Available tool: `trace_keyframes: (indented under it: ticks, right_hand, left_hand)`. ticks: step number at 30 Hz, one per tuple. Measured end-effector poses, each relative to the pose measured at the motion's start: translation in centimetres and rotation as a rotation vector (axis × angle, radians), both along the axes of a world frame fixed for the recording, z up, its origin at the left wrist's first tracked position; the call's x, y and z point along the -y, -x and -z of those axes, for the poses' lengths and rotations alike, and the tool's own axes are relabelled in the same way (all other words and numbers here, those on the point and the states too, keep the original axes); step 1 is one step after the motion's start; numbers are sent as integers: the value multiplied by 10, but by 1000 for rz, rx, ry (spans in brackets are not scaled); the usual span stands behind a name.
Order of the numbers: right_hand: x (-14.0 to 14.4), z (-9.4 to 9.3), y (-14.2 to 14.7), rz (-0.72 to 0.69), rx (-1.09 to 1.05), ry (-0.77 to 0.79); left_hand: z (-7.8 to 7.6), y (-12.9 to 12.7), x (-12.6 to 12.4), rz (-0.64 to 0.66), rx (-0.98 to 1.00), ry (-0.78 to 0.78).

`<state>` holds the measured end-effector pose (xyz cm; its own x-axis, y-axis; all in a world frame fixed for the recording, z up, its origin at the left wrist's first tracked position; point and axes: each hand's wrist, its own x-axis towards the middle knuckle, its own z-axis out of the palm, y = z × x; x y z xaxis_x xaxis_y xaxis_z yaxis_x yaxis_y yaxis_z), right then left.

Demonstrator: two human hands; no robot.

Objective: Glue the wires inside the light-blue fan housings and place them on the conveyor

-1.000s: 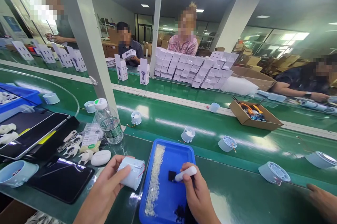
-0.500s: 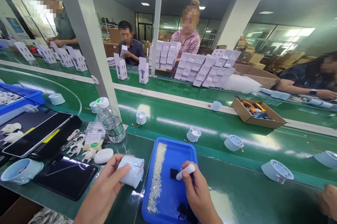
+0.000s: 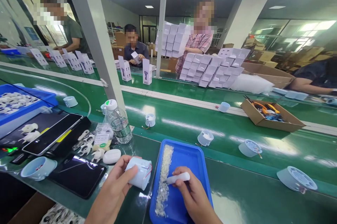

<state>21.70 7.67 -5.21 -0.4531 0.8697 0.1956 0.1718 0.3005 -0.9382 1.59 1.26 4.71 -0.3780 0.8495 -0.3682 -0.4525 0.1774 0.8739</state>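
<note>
My left hand (image 3: 116,190) grips a pale blue round housing (image 3: 139,173) with a red wire at its side, held just left of a blue tray (image 3: 196,161). My right hand (image 3: 193,199) holds a short white pen-like tool (image 3: 178,178) over the tray, its tip resting on a strip of small whitish pieces (image 3: 163,178) along the tray's left side.
A water bottle (image 3: 119,121), a white oval case (image 3: 112,156), white plastic parts, a dark phone (image 3: 77,175) and a tablet (image 3: 51,133) lie to the left. Several pale blue housings sit on the green conveyor (image 3: 184,122). A cardboard box of tools (image 3: 272,116) stands far right. People work across the belt.
The tool tip moved left from a small black piece in the tray onto the strip of whitish pieces. The view shifted, and the standing person across the belt lifted a stack of white boxes.
</note>
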Motion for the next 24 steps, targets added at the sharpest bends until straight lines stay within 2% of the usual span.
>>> trace_keyframes:
  ticks: [6,10,12,15,17,19,21,24]
  right_hand:
    - [0,5,2,2,-50,50]
    - [-2,5,1,155,-288,204]
    - [-7,3,-2,257,-380,234]
    - [-13,-5,-7,360,-290,104]
    - [-14,-10,-8,283,-116,-16]
    - [-11,-15,-5,190,-35,-113]
    - [-4,-20,-1,238,-137,-166]
    - [5,-29,2,463,-432,-170]
  left_hand:
    - [4,1,-1,-1,7,-9]
    - [4,1,-3,-12,37,-27]
    - [4,0,-4,-32,60,-23]
    - [6,-2,-8,-45,105,-11]
    - [7,-5,-13,-48,131,-8]
    - [8,-11,-20,-71,141,-36]
    - [7,-19,-28,-91,142,-77]
    - [2,-33,-37,-70,136,-121]
